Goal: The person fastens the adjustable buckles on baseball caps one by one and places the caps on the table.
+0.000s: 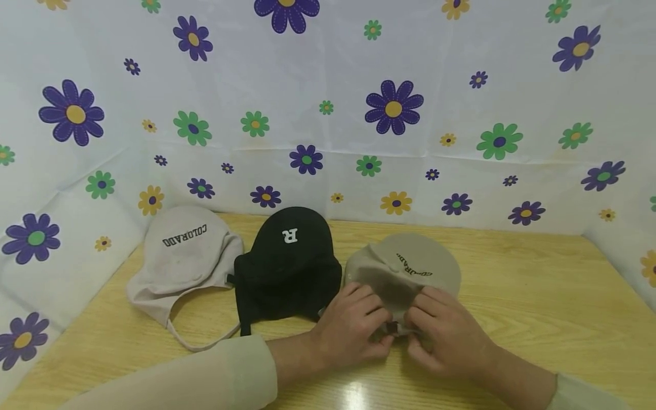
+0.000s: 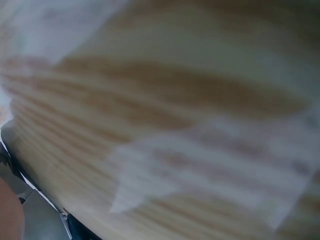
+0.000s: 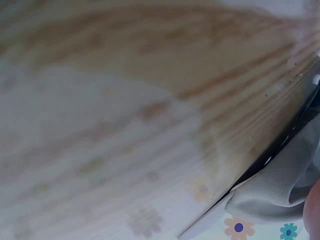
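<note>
A beige cap with dark COLORADO lettering lies on the right of the group in the head view, its front creased. Both hands are at its near edge: the left hand pinches the left side with curled fingers, and the right hand pinches the right side, close to a small dark piece between them. In the right wrist view, beige fabric shows beside part of the hand. Only a sliver of the left hand shows in the left wrist view.
A black cap with a white R lies left of the left hand. Farther left is a pale COLORADO cap with a looped strap. The wooden table meets a flower-print cloth behind.
</note>
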Available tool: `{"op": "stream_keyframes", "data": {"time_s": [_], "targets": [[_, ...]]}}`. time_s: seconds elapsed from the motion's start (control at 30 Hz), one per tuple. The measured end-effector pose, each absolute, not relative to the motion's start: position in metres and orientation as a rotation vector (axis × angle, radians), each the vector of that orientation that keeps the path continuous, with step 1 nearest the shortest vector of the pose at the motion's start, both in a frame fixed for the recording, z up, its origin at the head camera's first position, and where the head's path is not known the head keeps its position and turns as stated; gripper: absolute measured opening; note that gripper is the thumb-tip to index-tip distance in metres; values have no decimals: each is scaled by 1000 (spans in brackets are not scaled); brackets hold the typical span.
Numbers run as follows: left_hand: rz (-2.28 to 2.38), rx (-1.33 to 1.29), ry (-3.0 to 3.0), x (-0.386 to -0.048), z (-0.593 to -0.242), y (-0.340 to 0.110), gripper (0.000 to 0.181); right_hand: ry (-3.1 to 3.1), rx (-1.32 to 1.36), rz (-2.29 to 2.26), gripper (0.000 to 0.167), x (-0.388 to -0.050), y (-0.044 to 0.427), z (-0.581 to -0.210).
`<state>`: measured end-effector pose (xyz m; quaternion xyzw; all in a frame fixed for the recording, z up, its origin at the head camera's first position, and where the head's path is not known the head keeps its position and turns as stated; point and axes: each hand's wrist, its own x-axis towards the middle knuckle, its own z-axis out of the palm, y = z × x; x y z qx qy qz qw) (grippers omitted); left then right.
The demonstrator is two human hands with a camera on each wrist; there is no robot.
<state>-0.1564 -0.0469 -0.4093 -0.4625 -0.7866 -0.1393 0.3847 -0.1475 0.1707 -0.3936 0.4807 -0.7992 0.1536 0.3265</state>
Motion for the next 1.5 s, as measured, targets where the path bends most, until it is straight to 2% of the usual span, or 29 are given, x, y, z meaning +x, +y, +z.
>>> {"op": "stream_keyframes", "data": {"time_s": [0.43,0.63,0.83,1.5], "targets": [[-326,-1174,-1990,-157,-408,-49,17,-2198,1320,368,17,-145,171,-394],[-320,-1175,-2003,-157,-409,-48,17,-2139,1338,341,15,-147,171,-395],[-317,-1174,-1994,-156,-410,-49,17,-2046,1350,328,23,-148,169,-397],[-309,-1171,-2039,-155,-408,-49,16,-1994,1346,351,9,-150,166,-396]]}}
